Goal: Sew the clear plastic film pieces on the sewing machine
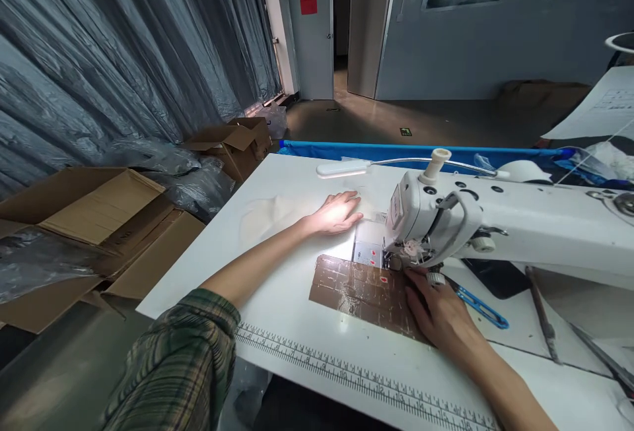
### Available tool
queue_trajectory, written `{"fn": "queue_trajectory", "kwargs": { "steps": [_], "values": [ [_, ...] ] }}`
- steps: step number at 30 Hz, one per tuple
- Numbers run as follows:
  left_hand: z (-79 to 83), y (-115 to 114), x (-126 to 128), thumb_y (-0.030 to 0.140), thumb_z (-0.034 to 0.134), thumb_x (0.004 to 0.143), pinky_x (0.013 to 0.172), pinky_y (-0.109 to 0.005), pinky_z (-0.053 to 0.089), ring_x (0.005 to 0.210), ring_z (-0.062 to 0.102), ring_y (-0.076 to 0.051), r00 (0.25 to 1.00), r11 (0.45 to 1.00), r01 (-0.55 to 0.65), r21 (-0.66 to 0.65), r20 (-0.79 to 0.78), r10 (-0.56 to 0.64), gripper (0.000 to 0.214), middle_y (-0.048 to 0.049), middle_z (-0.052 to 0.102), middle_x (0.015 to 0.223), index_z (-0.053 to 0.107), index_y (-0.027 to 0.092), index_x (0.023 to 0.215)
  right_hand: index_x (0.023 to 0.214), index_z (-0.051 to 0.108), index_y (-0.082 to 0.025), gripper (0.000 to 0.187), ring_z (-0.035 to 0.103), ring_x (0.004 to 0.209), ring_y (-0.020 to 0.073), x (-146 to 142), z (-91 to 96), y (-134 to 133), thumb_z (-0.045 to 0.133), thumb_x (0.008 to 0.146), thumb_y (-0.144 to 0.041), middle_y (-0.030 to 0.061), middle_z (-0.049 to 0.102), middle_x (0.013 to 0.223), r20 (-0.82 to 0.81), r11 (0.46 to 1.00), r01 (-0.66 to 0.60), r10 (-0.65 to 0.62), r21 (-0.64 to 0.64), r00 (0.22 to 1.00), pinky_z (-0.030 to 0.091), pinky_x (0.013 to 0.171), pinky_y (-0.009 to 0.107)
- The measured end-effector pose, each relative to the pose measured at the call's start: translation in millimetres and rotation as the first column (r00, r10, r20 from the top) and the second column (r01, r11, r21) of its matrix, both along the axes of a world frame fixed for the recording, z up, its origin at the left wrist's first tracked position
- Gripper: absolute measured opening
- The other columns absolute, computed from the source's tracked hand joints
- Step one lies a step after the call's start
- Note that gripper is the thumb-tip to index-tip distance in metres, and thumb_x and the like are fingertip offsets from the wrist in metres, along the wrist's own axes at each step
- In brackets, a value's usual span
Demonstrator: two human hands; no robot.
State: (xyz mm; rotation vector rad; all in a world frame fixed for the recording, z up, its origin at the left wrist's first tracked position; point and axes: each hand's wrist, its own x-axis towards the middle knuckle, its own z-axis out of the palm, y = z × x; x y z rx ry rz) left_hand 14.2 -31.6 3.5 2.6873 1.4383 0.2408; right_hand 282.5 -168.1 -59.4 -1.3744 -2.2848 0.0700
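My left hand (339,213) lies palm down with fingers stretched out on a thin, pale, see-through sheet (270,213) on the white table, left of the sewing machine (436,213). Beside the presser foot (395,261), my right hand (443,305) rests with thumb and index finger somewhat apart; its other fingers are partly hidden. Its thumb touches the right end of a brown, tape-covered panel (356,289) lying in front of the needle area. A metal plate (367,253) with red marks shows just behind that panel. I see nothing held in either hand.
Right of my right hand lie blue thread snips (483,307) and a dark flat object (495,277). A lamp (344,167) on a bendy neck stands behind my left hand. A printed ruler (341,373) runs along the front edge. Cardboard boxes (99,220) stand at left.
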Motion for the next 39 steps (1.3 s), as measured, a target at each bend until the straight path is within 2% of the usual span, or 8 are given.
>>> {"fn": "queue_trajectory", "kwargs": {
  "steps": [9, 13, 18, 23, 27, 30, 34, 39],
  "values": [
    [5.0, -68, -74, 0.028, 0.048, 0.095, 0.097, -0.044, 0.044, 0.109, 0.061, -0.026, 0.985, 0.986, -0.144, 0.078, 0.105, 0.136, 0.026, -0.0101, 0.066, 0.121, 0.062, 0.017, 0.114, 0.125, 0.061, -0.016, 0.040, 0.067, 0.092, 0.0279, 5, -8.7, 5, 0.039, 0.098, -0.034, 0.0170, 0.064, 0.117, 0.000, 1.000, 0.003, -0.003, 0.004, 1.000, 0.057, 0.077, 0.042],
    [-0.5, -75, -65, 0.023, 0.050, 0.095, 0.098, -0.044, 0.042, 0.107, 0.062, -0.023, 0.993, 0.995, -0.050, 0.086, 0.108, 0.040, 0.018, -0.0091, 0.068, 0.117, 0.066, 0.016, 0.100, 0.120, 0.061, -0.017, 0.036, 0.067, 0.095, 0.0278, 6, -12.2, 7, 0.041, 0.097, -0.036, 0.0157, 0.062, 0.120, -0.038, 0.999, 0.010, -0.011, -0.039, 0.999, 0.057, 0.079, 0.042],
    [-5.1, -72, -32, 0.030, 0.053, 0.095, 0.102, -0.041, 0.039, 0.114, 0.059, -0.024, 0.969, 0.970, 0.232, 0.073, 0.069, -0.237, 0.023, -0.0102, 0.063, 0.128, 0.062, 0.020, 0.114, 0.119, 0.059, -0.019, 0.033, 0.066, 0.099, 0.0273, 0, -3.3, 2, 0.041, 0.097, -0.036, 0.0141, 0.062, 0.119, -0.098, 0.993, 0.066, -0.076, -0.101, 0.992, 0.055, 0.084, 0.044],
    [-2.2, -64, -24, 0.034, 0.051, 0.095, 0.089, -0.037, 0.046, 0.096, 0.064, -0.023, 0.956, 0.956, 0.292, 0.021, 0.017, -0.293, 0.023, -0.0105, 0.069, 0.108, 0.066, 0.020, 0.106, 0.120, 0.059, -0.019, 0.034, 0.067, 0.097, 0.0263, -2, -0.1, 0, 0.041, 0.096, -0.037, 0.0132, 0.063, 0.118, -0.107, 0.988, 0.083, -0.097, -0.130, 0.990, 0.055, 0.085, 0.043],
    [2.7, -34, -32, 0.029, 0.053, 0.092, 0.098, -0.038, 0.045, 0.110, 0.060, -0.026, 0.972, 0.996, 0.087, 0.004, 0.220, -0.086, 0.022, -0.0126, 0.065, 0.120, 0.068, 0.017, 0.104, 0.120, 0.059, -0.019, 0.035, 0.068, 0.096, 0.0277, 0, -3.9, 1, 0.041, 0.096, -0.037, 0.0142, 0.064, 0.118, -0.083, 0.989, 0.089, -0.099, -0.119, 0.992, 0.056, 0.081, 0.043],
    [2.1, -5, -34, 0.022, 0.052, 0.089, 0.100, -0.038, 0.046, 0.106, 0.062, -0.026, 0.948, 0.993, -0.091, -0.069, 0.299, 0.108, 0.019, -0.0134, 0.068, 0.107, 0.069, 0.014, 0.090, 0.122, 0.058, -0.019, 0.036, 0.068, 0.095, 0.0278, 1, -6.5, 3, 0.041, 0.097, -0.037, 0.0145, 0.064, 0.118, -0.067, 0.989, 0.080, -0.089, -0.127, 0.994, 0.057, 0.079, 0.043],
    [-3.5, 20, -28, 0.016, 0.052, 0.083, 0.093, -0.037, 0.050, 0.096, 0.065, -0.026, 0.922, 0.979, -0.175, -0.108, 0.331, 0.202, 0.018, -0.0121, 0.069, 0.096, 0.069, 0.013, 0.079, 0.125, 0.057, -0.019, 0.037, 0.070, 0.089, 0.0265, 3, -8.8, 4, 0.040, 0.097, -0.036, 0.0145, 0.063, 0.117, -0.055, 0.991, 0.069, -0.076, -0.117, 0.996, 0.057, 0.075, 0.041],
    [-3.7, 29, -19, 0.022, 0.056, 0.082, 0.078, -0.032, 0.054, 0.079, 0.068, -0.021, 0.857, 0.952, -0.226, -0.207, 0.422, 0.296, 0.015, -0.0074, 0.071, 0.083, 0.069, 0.015, 0.080, 0.124, 0.059, -0.019, 0.037, 0.070, 0.085, 0.0265, 2, -9.7, 3, 0.038, 0.098, -0.035, 0.0143, 0.064, 0.115, 0.010, 0.994, 0.075, -0.074, -0.084, 0.997, 0.057, 0.070, 0.040]
  ]
}}
